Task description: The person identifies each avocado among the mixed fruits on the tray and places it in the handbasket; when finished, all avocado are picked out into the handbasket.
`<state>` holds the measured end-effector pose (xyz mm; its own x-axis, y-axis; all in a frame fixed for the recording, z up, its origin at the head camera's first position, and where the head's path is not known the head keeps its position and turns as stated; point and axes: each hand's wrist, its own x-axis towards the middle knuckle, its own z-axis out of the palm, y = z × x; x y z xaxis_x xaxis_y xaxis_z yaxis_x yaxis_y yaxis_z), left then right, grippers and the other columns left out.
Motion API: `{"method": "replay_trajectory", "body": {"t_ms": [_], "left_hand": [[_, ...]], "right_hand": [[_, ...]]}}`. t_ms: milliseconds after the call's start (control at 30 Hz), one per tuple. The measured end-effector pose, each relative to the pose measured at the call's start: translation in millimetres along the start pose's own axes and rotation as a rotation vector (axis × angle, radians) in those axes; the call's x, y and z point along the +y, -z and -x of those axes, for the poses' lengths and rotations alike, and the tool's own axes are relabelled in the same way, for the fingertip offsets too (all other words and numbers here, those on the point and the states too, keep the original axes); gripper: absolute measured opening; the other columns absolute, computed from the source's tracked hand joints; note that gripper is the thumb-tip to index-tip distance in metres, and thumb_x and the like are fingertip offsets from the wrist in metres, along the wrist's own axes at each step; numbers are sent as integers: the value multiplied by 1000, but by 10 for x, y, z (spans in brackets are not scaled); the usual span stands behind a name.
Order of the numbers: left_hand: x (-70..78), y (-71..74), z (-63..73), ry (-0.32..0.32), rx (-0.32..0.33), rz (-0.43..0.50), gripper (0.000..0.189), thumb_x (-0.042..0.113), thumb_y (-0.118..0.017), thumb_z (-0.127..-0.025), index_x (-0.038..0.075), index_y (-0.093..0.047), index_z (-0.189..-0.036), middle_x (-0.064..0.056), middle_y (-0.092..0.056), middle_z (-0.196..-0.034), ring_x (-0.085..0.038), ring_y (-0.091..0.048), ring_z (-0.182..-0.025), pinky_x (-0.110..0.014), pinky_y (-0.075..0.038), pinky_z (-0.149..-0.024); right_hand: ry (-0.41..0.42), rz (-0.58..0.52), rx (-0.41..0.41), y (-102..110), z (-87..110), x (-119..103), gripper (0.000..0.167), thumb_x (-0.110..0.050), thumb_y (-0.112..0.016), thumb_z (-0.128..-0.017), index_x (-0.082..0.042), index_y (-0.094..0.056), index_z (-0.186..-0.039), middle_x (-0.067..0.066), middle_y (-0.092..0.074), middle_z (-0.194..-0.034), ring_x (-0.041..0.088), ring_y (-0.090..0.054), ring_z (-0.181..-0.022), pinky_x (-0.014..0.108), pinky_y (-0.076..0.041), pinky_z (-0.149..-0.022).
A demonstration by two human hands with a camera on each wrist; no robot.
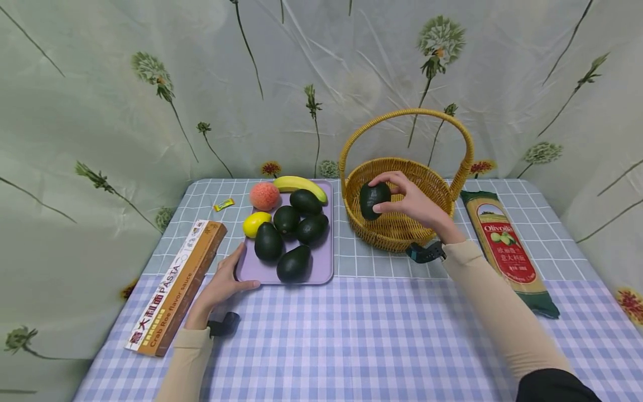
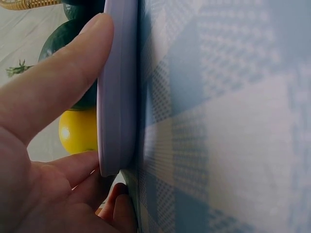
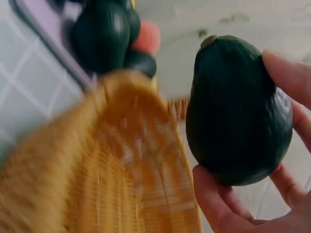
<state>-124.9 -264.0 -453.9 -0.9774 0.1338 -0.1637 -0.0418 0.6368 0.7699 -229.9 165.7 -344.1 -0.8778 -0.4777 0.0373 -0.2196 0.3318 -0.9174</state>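
My right hand (image 1: pixel 409 198) holds a dark avocado (image 1: pixel 370 202), thumb and fingertips bent against opposite sides of it, the gap between them just as wide as the fruit; it is up over the wicker basket (image 1: pixel 377 237), beneath the arch of the handle (image 1: pixel 417 111), though how high I cannot tell. My left hand (image 1: pixel 226 279) is at the near left corner of the lilac tray (image 1: pixel 321 262); the thumb is stretched well away from the fingers and lies along the near edge, while the fingers run up the left side; one fingertip is close by the lemon (image 2: pixel 78 132), and I cannot tell whether they touch. On the tray sit five more avocados (image 1: pixel 268 241), a pinkish-orange fruit (image 1: pixel 264 195) and a banana (image 1: pixel 296 183); left of my left hand lies a pasta box (image 1: pixel 176 290); right of the basket lies a green-ended Olivoila packet (image 1: pixel 507 251).
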Motion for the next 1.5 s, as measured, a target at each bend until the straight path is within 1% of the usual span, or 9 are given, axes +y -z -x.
{"method": "replay_trajectory", "body": {"t_ms": [133, 233, 367, 467, 633, 833, 1067, 1300, 1500], "left_hand": [[0, 2, -4, 3, 2, 3, 109, 27, -82, -76, 3, -10, -153, -26, -14, -155, -46, -11, -137, -63, -11, -107], [-1, 5, -11, 7, 2, 3, 108, 27, -82, -76, 4, -10, -153, -25, -14, -155, -45, -11, -137, -63, -11, -108], [3, 3, -17, 19, -4, 1, 108, 27, -82, -76, 4, -10, -153, -24, -14, -155, -45, -10, -137, -62, -11, -108], [1, -4, -19, 21, -7, -3, 108, 27, -82, -76, 4, -10, -153, -24, -13, -155, -45, -10, -137, -62, -12, -108], [-6, -7, -19, 14, -6, -8, 108, 27, -82, -76, 3, -10, -153, -24, -14, -155, -45, -11, -137, -63, -13, -108], [-10, -5, -21, 9, -3, -11, 108, 28, -82, -76, 3, -10, -153, -24, -14, -155, -45, -11, -137, -63, -12, -108], [-17, -7, -17, 13, -8, -12, 108, 29, -81, -76, 4, -10, -153, -22, -13, -156, -44, -10, -138, -63, -12, -108], [-18, -5, -5, 8, -7, -7, 108, 28, -81, -76, 4, -10, -153, -22, -13, -156, -44, -10, -138, -62, -12, -108], [-19, 4, 3, 10, -6, -15, 108, 29, -81, -76, 4, -10, -153, -22, -13, -156, -44, -10, -138, -63, -12, -108]], "right_hand": [[-23, 50, 14, 156, -136, 78, 45, -17, -73, -85, -8, -55, -126, 8, -33, -142, 35, -35, -121, 51, -34, -96], [-33, 106, 6, 242, -258, 118, 45, -16, -73, -86, -7, -56, -126, 9, -33, -142, 32, -32, -121, 51, -30, -98], [-78, 136, -8, 328, -414, 178, 46, -16, -71, -87, -7, -54, -129, 11, -28, -146, 34, -32, -114, 51, -35, -93], [-113, 122, -13, 359, -509, 228, 45, -14, -70, -88, -6, -53, -129, 13, -24, -147, 34, -32, -116, 51, -39, -92], [-119, 105, -10, 334, -637, 319, 44, -10, -69, -87, -2, -53, -128, 16, -23, -147, 34, -29, -125, 52, -40, -93], [-156, 111, 27, 243, -749, 398, 44, -6, -70, -86, -2, -54, -127, 18, -23, -146, 36, -29, -124, 51, -35, -96], [-172, 191, 70, 112, -813, 432, 44, -1, -69, -85, 1, -54, -127, 22, -27, -142, 41, -33, -121, 54, -30, -101], [-218, 199, 22, 36, -833, 438, 50, 6, -61, -87, 1, -49, -135, 23, -25, -150, 38, -21, -137, 53, -24, -108], [-226, 200, 14, 59, -795, 430, 52, 6, -59, -88, -1, -47, -138, 21, -29, -150, 39, -24, -136, 54, -26, -106]]}}
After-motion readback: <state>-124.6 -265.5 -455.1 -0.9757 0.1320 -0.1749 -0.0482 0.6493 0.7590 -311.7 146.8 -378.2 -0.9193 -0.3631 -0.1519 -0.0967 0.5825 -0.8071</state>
